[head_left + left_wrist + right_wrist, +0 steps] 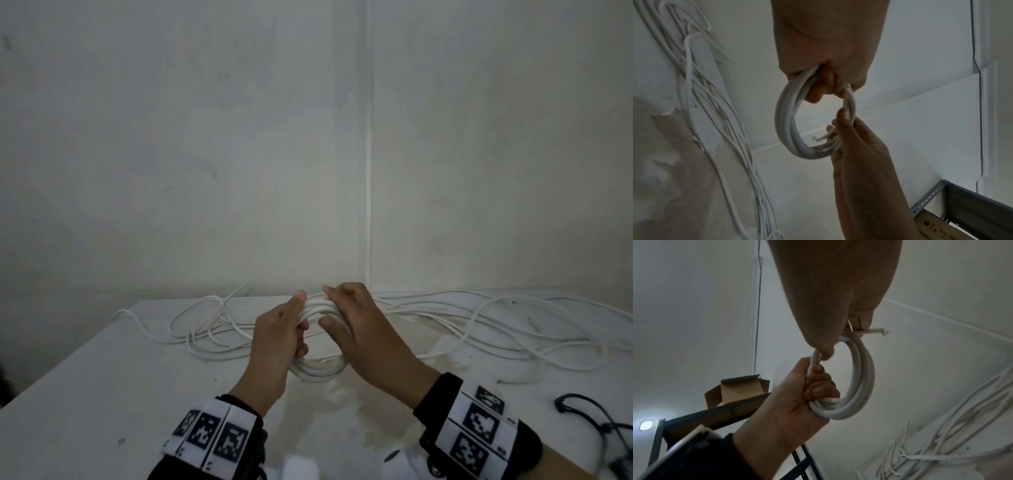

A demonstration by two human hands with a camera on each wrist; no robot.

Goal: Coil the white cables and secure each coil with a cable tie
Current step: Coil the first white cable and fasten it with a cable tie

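I hold a small coil of white cable (320,371) above the white table (102,394), in front of me. My left hand (301,322) grips the coil's left side, fingers curled through the ring (818,392). My right hand (325,306) pinches the coil's far right side between thumb and fingers (842,116). A short cut end of the cable (878,331) sticks out beside my right fingers. In the left wrist view the coil (785,113) hangs as a ring of several turns between both hands.
Loose white cables (479,322) sprawl across the back of the table, more of them at the left (205,329). A thin black cord (582,407) lies near the right front. A wall stands close behind. A metal shelf (721,412) carries an open cardboard box (740,389).
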